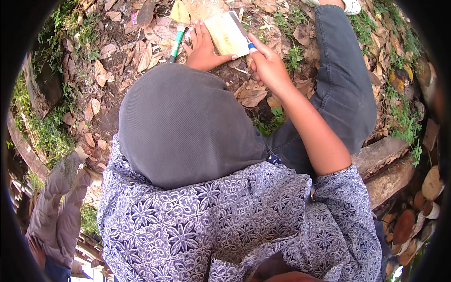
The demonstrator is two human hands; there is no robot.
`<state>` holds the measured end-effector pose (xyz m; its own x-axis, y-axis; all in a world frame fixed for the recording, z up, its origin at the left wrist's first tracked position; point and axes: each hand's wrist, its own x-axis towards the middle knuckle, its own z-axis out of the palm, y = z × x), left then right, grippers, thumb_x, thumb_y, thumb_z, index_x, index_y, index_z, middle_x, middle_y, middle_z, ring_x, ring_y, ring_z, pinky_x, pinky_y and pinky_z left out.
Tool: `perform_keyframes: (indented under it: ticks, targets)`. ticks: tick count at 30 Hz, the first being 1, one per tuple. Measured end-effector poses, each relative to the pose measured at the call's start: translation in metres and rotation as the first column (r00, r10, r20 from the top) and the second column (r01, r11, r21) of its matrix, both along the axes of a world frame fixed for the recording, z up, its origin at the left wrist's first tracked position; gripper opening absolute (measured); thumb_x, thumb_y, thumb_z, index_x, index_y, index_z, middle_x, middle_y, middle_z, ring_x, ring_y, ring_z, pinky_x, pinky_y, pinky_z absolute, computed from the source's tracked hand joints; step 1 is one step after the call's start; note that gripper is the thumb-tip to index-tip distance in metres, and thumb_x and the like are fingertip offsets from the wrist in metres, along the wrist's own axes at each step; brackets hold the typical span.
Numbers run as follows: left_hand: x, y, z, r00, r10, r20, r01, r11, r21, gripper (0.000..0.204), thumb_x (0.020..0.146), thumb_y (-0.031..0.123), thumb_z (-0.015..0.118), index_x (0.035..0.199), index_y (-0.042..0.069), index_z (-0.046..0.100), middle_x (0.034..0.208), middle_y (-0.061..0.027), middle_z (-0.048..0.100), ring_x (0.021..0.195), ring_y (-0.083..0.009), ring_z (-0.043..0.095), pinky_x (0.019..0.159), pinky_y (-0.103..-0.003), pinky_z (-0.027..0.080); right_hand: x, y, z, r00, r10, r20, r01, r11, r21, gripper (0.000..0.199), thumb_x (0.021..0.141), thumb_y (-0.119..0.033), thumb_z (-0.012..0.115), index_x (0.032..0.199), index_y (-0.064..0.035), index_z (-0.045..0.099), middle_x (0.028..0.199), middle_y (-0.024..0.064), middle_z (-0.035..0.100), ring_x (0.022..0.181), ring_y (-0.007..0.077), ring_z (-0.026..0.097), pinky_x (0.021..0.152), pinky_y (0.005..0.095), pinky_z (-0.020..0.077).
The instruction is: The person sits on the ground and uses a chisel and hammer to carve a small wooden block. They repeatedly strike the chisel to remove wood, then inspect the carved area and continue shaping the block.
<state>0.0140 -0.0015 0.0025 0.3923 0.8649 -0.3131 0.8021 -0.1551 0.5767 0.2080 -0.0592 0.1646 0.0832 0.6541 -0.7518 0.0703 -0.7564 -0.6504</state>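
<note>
A pale, flat rectangular block (225,35) that looks like wood lies on the ground beyond my raised knee. My left hand (203,50) rests at its left side with fingers spread, the thumb by its near edge. My right hand (270,68) is closed round the blue handle of a knife (238,24), mostly hidden by my fingers. Its grey blade lies along the block's right edge, pointing away from me. Just left of my left hand is a tool with a green and black handle (177,43); a yellowish leaf covers its far end.
Dry leaves (250,94) and small green plants (294,57) cover the soil. My grey-trousered knee (188,122) rises in the middle. Logs (387,176) lie at the right, beside a stack of cut wood (404,230). Another person's trousered legs (66,207) are at the lower left.
</note>
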Motion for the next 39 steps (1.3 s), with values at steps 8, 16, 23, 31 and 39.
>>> perform_keyframes:
  ticks: [8,16,23,31,39]
  targets:
    - [0.001,-0.001,0.0,1.0,-0.01,-0.005,0.01,0.999,0.031,0.158,0.061,0.081,0.081,0.16,-0.007,-0.005,0.169,-0.0317,-0.002,0.156,-0.0512,-0.002,0.114,-0.077,0.004,-0.003,-0.061,0.0,0.999,0.035,-0.037,-0.039,0.994,-0.101,0.055,0.107,-0.019,0.049,0.16,-0.0252,0.039,0.082,-0.0021,0.056,0.053,0.0043,0.046,0.044,0.0229,0.0383]
    - [0.001,0.0,-0.001,0.999,-0.001,0.035,-0.001,0.998,0.056,0.158,0.061,0.08,0.082,0.161,-0.006,-0.005,0.169,-0.0308,-0.002,0.156,-0.0512,-0.001,0.113,-0.078,0.005,-0.011,-0.049,-0.008,0.996,-0.056,-0.074,0.047,0.993,-0.112,0.053,0.107,-0.018,0.049,0.159,-0.0239,0.042,0.083,-0.002,0.056,0.049,0.0035,0.041,0.041,0.0238,0.0337]
    - [0.004,-0.002,0.0,1.0,-0.008,0.008,0.008,1.0,0.022,0.156,0.061,0.079,0.082,0.161,-0.006,-0.003,0.169,-0.0302,-0.003,0.156,-0.0515,-0.001,0.113,-0.078,0.007,-0.028,-0.064,-0.039,0.993,-0.036,0.111,0.028,0.997,0.076,0.047,0.102,-0.014,0.054,0.149,-0.0099,0.055,0.123,0.0114,0.07,0.09,0.0117,0.064,0.084,0.0286,0.0515]
    - [-0.002,0.001,-0.013,1.0,0.008,-0.012,-0.007,0.997,0.074,0.153,0.063,0.085,0.076,0.163,-0.003,0.0,0.17,-0.0267,-0.003,0.156,-0.0492,-0.001,0.115,-0.077,0.008,-0.04,-0.059,-0.046,0.987,-0.029,0.158,-0.007,0.975,0.221,0.046,0.1,-0.012,0.054,0.145,-0.0041,0.057,0.141,0.0209,0.063,0.133,0.0247,0.06,0.107,0.0322,0.0453]
    - [0.003,0.013,0.015,0.991,-0.03,-0.127,0.044,0.993,0.107,0.15,0.066,0.079,0.079,0.16,-0.009,0.002,0.168,-0.0324,0.0,0.156,-0.05,0.0,0.116,-0.074,0.009,0.018,0.075,0.009,0.985,-0.146,0.093,0.079,0.856,0.511,0.048,0.104,-0.013,0.054,0.152,-0.0085,0.051,0.107,0.0049,0.069,0.083,0.0099,0.056,0.078,0.0258,0.0483]
